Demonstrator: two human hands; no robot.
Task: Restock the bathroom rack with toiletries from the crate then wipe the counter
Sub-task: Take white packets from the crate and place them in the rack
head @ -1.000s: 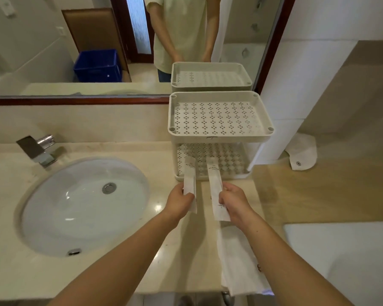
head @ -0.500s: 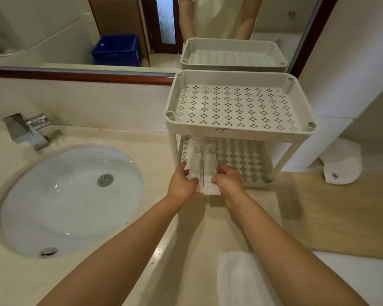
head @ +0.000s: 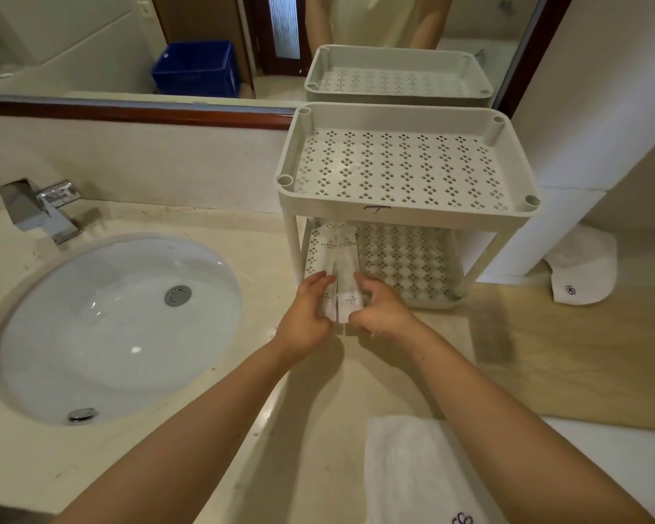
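Two white packets lie side by side, touching, at the left of the rack's (head: 405, 215) lower shelf, near ends overhanging its front. The left packet (head: 320, 255) is held by the left hand (head: 311, 308) and the right packet (head: 346, 270) by the right hand (head: 382, 312). Each grip is curled round a near end, apparently pinching. The rack stands on the table (head: 23, 467) beside the sink (head: 110, 334).

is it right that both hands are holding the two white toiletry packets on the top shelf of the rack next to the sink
Not quite. The head view shows the left hand and right hand holding the two white toiletry packets on the bottom shelf of the rack, under the top shelf, not on it. The rack does stand next to the sink.
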